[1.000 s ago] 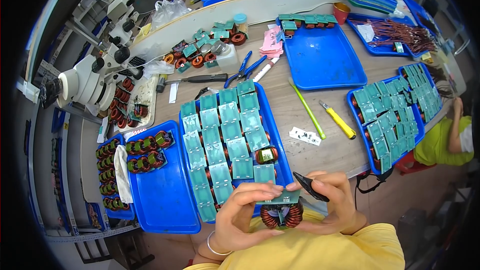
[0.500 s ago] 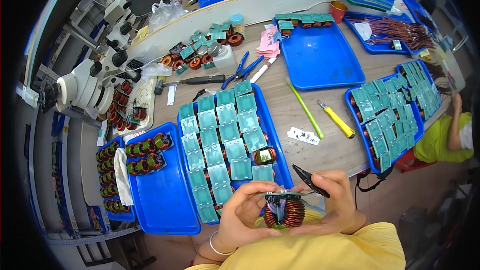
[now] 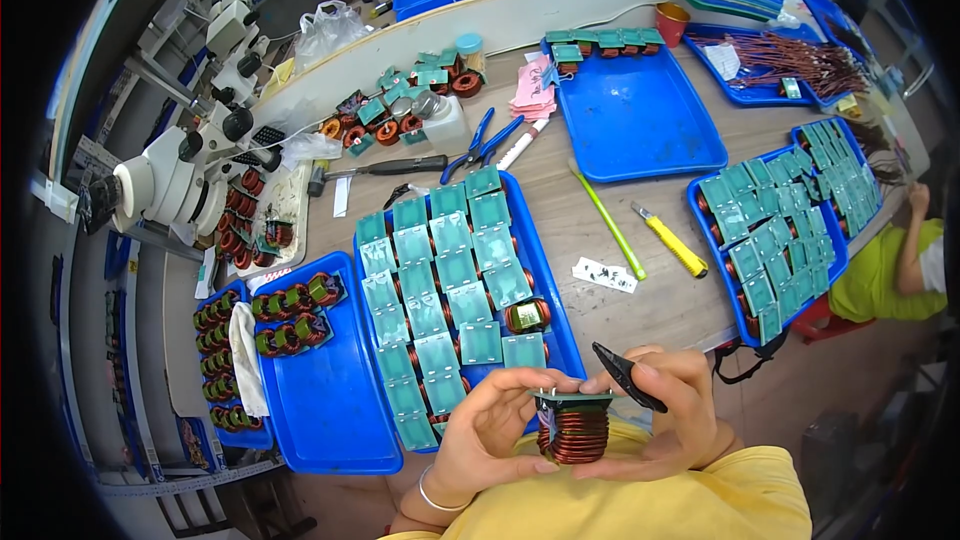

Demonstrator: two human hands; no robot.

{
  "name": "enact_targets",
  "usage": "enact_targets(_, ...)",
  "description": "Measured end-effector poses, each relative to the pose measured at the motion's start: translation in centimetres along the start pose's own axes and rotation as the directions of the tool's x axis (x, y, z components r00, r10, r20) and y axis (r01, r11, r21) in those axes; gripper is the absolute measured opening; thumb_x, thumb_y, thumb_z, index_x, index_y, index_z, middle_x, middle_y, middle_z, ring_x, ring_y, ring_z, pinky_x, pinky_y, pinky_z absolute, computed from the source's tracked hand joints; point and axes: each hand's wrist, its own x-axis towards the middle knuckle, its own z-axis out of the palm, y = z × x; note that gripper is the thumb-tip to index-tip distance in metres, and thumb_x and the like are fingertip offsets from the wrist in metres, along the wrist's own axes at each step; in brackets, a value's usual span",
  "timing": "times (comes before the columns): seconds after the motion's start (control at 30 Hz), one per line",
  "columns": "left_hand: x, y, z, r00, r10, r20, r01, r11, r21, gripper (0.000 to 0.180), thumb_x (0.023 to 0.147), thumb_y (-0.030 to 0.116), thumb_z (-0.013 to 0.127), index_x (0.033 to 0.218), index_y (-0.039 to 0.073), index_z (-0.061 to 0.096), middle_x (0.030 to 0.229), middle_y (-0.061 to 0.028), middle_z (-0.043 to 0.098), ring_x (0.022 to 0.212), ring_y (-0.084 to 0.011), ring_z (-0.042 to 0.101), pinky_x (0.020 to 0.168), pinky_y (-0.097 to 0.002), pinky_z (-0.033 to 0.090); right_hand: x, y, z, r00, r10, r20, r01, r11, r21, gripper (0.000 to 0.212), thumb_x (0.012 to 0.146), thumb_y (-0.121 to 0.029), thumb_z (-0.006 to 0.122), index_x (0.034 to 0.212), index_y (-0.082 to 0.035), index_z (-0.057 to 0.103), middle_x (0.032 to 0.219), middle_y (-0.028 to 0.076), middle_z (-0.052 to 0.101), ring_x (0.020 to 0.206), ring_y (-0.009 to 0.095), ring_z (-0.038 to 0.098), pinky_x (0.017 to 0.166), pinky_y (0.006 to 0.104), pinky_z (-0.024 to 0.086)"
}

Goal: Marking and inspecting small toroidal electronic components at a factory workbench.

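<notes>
I'm seeing the left hand (image 3: 480, 432) and right hand (image 3: 680, 402) gripping a wire coil (image 3: 578, 437) before the yellow shirt (image 3: 660, 500), the right also pinching a black tool (image 3: 628, 377). The coil's seeming heavy, stiff (its green board (image 3: 575, 402) probably fragile); side grips are suiting it.

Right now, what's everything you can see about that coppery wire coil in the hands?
The shiny copper-brown wire coil, wound in ridged turns, sits under a flat green board, seen nearly edge-on. A pale purplish patch shows at its left end. The bare left hand and bare right hand hold it between them, before yellow clothing.
</notes>
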Motion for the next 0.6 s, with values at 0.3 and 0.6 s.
enact_targets(0.3, -0.13, 0.13, 0.00, 1.000, -0.011, 0.006, 0.011, 1.000, 0.005, 0.065, 0.064, 0.000, 0.077, 0.118, -0.001, 0.042, 0.120, -0.0151, 0.045, 0.118, -0.0268, 0.043, 0.103, -0.0402, 0.030, 0.48, -0.38, -0.11, 1.000, 0.003, 0.002, -0.003, 1.000, 0.015, 0.099, 0.051, -0.024, 0.089, 0.128, -0.002, 0.031, 0.106, 0.011, 0.037, 0.082, 0.024, 0.059, 0.067, 0.0324, 0.046)
enact_targets(0.6, -0.35, -0.23, 0.18, 0.999, -0.011, -0.045, 0.013, 0.999, 0.050, 0.070, 0.063, -0.001, 0.077, 0.122, -0.002, 0.039, 0.122, -0.0155, 0.044, 0.117, -0.0270, 0.043, 0.102, -0.0401, 0.031, 0.06, -0.15, -0.19, 0.996, 0.089, 0.029, -0.088, 0.995, -0.041, 0.097, 0.053, -0.027, 0.088, 0.128, -0.001, 0.032, 0.107, 0.011, 0.037, 0.084, 0.023, 0.059, 0.072, 0.0332, 0.046)
